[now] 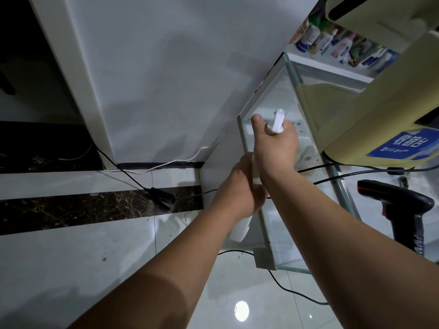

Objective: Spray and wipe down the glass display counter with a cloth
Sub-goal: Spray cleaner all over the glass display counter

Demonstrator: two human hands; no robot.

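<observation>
White wall panel [154, 79] on the left sits tight against the counter corner, so there's not much swing room that side. Left hand [237, 193] is wrapped round the body of the white plastic spray bottle [238, 230]. Right hand [275, 148] is curled over its trigger head, with the nozzle above the clear glass display counter [275, 241]. I'd mist lightly and keep it off the black cables [370, 172] crossing the glass and the black handheld barcode scanner [403, 210] over on the right. No cloth in sight yet.
</observation>
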